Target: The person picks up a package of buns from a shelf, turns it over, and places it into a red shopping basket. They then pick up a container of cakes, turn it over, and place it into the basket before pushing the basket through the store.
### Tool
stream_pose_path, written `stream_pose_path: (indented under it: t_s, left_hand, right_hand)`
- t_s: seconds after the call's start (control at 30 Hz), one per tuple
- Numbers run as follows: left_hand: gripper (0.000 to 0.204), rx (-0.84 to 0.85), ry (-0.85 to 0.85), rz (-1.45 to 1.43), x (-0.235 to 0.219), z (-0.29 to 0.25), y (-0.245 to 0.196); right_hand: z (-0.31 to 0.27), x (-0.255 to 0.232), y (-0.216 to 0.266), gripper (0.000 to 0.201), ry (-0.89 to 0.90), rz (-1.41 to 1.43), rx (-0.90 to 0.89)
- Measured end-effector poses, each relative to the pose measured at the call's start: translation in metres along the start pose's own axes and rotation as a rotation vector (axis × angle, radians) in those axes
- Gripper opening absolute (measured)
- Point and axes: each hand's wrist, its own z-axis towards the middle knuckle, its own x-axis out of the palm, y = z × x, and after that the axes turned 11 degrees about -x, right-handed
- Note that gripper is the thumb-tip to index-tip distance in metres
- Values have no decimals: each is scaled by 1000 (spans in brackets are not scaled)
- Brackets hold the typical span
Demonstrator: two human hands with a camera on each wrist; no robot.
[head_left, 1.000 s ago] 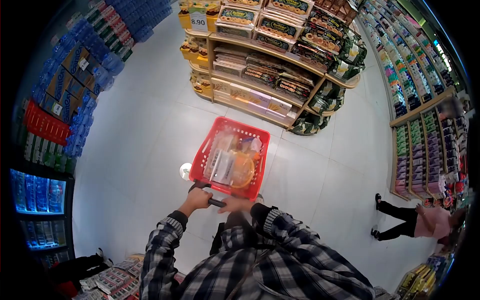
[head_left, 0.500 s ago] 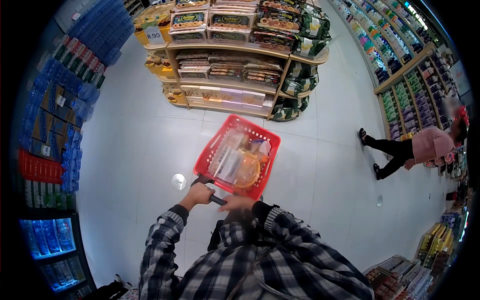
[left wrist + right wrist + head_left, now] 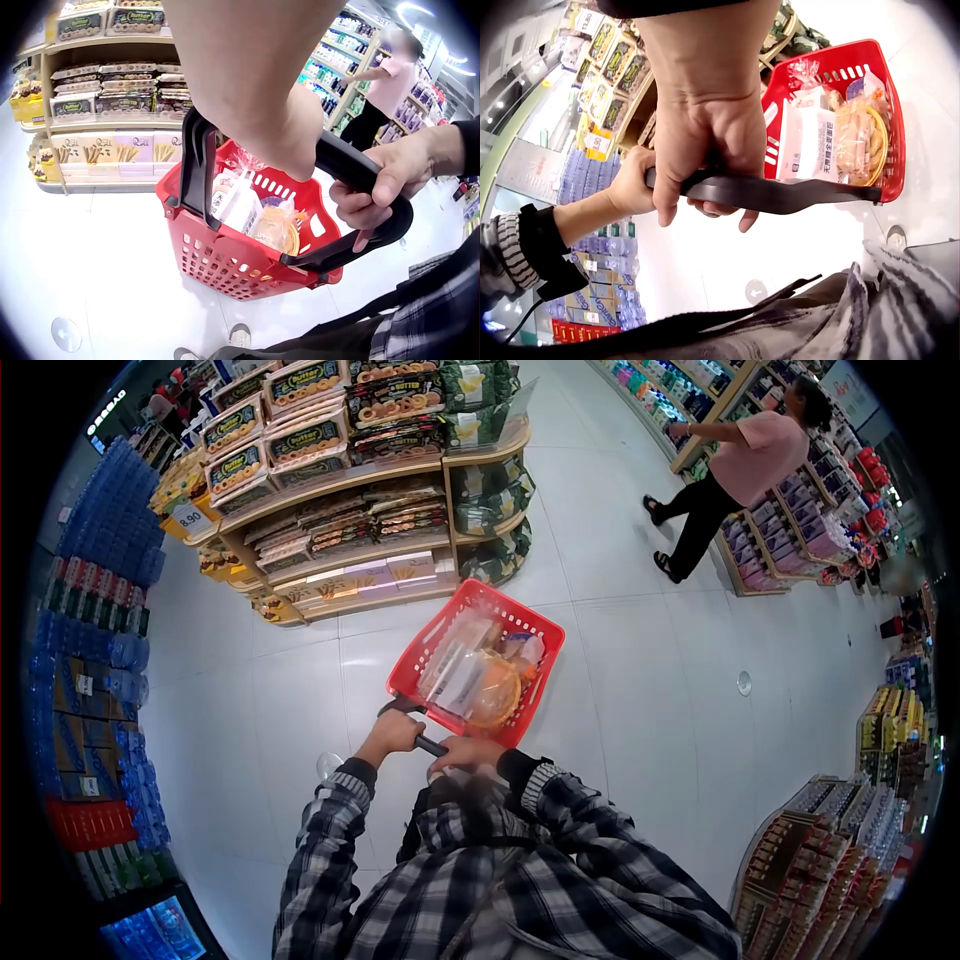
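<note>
A red basket (image 3: 420, 650) with a black handle (image 3: 430, 745) stands in front of the body, holding a white package (image 3: 808, 142) and a round orange-rimmed item (image 3: 497, 690) in clear wrap. My left hand (image 3: 392, 734) curls round the handle's left part in the head view. Beside it, my right hand (image 3: 468, 754) grips the same bar. In the right wrist view the fingers of the right hand (image 3: 712, 142) wrap the dark bar (image 3: 765, 195), with the left hand (image 3: 634, 184) at its end. The left wrist view shows the right hand (image 3: 390, 184) round the handle.
A shelf unit (image 3: 330, 500) of biscuit packs stands just beyond the basket. Stacked bottled water (image 3: 110, 540) lines the left side. A person in a pink top (image 3: 755, 460) is at upper right near shelves. Stacked goods (image 3: 820, 860) stand at lower right on pale floor (image 3: 640, 690).
The biscuit shelf has shifted left and nearer in the head view, and the person in pink has moved up the picture, one arm now extended. Both hands keep their grip on the handle.
</note>
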Motion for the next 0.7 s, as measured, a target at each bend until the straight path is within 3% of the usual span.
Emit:
stream_pose_path:
  t_s: [0.2, 0.3, 0.33, 0.47, 0.6, 0.7]
  left_hand:
    - [8, 140, -8, 49, -18, 85, -29]
    - [8, 204, 23, 81, -44, 128, -41]
    - [8, 225, 24, 80, -48, 142, -45]
    - [11, 312, 72, 141, -65, 198, -64]
    - [13, 457, 62, 159, -82, 263, -88]
    - [13, 515, 77, 159, -87, 305, -108]
  right_hand:
    - [-44, -46, -22, 36, -288, -64, -50]
    - [-52, -69, -37, 37, -451, 101, -137]
    - [-58, -79, -40, 35, -473, 23, -67]
    - [-72, -108, -54, 40, -635, 175, -87]
    - [-95, -152, -55, 45, -716, 20, 85]
    - [-106, -170, -78, 49, -969, -8, -25]
